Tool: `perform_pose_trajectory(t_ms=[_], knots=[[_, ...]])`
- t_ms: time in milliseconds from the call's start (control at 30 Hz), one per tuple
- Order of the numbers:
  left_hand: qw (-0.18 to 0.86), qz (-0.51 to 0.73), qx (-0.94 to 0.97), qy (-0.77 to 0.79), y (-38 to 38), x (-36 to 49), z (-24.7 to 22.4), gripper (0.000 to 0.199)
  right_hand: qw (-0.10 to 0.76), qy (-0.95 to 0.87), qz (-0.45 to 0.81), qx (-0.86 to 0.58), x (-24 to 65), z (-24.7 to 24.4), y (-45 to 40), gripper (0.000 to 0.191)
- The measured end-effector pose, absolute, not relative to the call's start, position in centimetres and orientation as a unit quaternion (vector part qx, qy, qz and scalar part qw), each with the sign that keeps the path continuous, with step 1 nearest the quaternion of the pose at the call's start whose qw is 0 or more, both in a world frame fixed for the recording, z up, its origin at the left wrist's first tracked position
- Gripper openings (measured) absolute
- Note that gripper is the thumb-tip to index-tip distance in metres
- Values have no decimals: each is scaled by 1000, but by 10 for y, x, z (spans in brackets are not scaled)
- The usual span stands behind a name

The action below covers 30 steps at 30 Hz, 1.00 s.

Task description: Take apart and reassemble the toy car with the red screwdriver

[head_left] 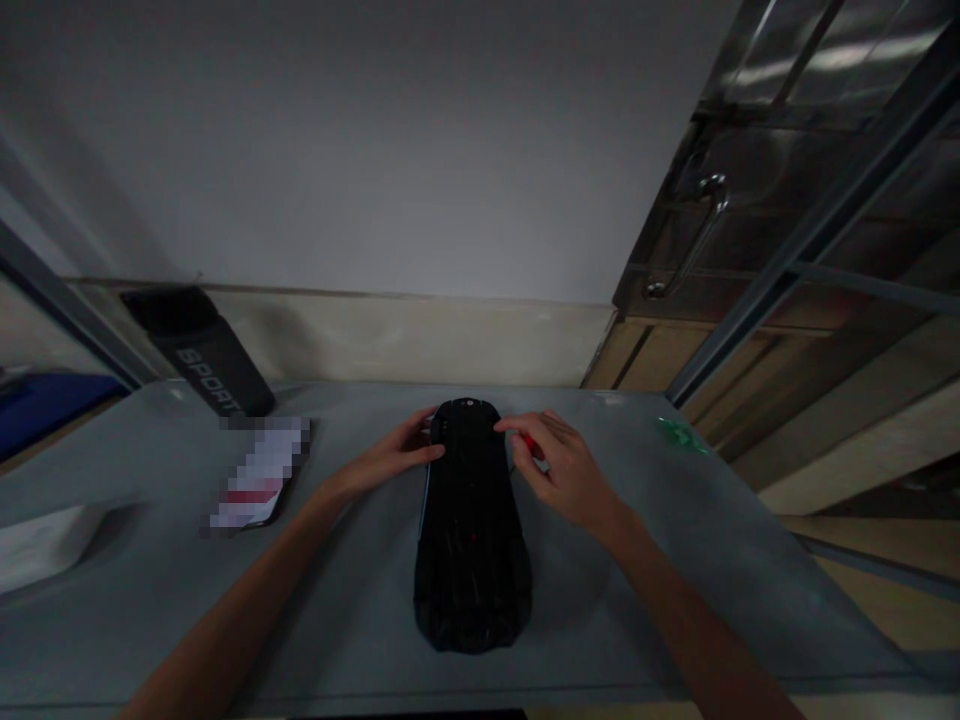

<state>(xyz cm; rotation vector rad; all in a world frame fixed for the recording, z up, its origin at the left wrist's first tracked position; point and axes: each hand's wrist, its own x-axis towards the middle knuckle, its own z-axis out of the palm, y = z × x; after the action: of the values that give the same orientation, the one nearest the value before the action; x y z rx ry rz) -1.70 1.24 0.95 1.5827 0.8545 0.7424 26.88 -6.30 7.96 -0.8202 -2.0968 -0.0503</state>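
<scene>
A long black toy car (474, 540) lies on the grey table with a dark, ribbed face up, possibly its underside. At the far end, my left hand (397, 452) grips its left side, thumb on top and fingers round the edge. My right hand (559, 465) is at the opposite side, index finger reaching to the car's far right corner. Tucked within that hand's curled fingers is a small red object (532, 445), perhaps a tool handle; most of it is hidden. Fine detail on the car is lost in the dim light.
Left of the car lie a phone (262, 475) with a blurred-out screen and a white object (49, 548). A black bottle marked SPORT (206, 350) stands near the wall. Crumpled green plastic (681, 435) lies at the right edge, by a metal frame post (739, 325).
</scene>
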Motion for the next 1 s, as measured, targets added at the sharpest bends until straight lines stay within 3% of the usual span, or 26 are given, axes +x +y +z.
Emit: perform_pose_trajectory(t_ms=[200,500,700,1000], knots=[[559,307,677,368,14,-18,9,85,435,-838,-51,-326,267,81,-62,18],[554,312,680,366,14,-18,9,81,427,-839,2,-337,267,82,-64,27],[558,315,675,366,13,-17,10,82,434,-832,-9,-345,265,80,-63,20],[552,303,679,377,11,-16,14,86,415,-838,26,-355,267,81,-64,27]])
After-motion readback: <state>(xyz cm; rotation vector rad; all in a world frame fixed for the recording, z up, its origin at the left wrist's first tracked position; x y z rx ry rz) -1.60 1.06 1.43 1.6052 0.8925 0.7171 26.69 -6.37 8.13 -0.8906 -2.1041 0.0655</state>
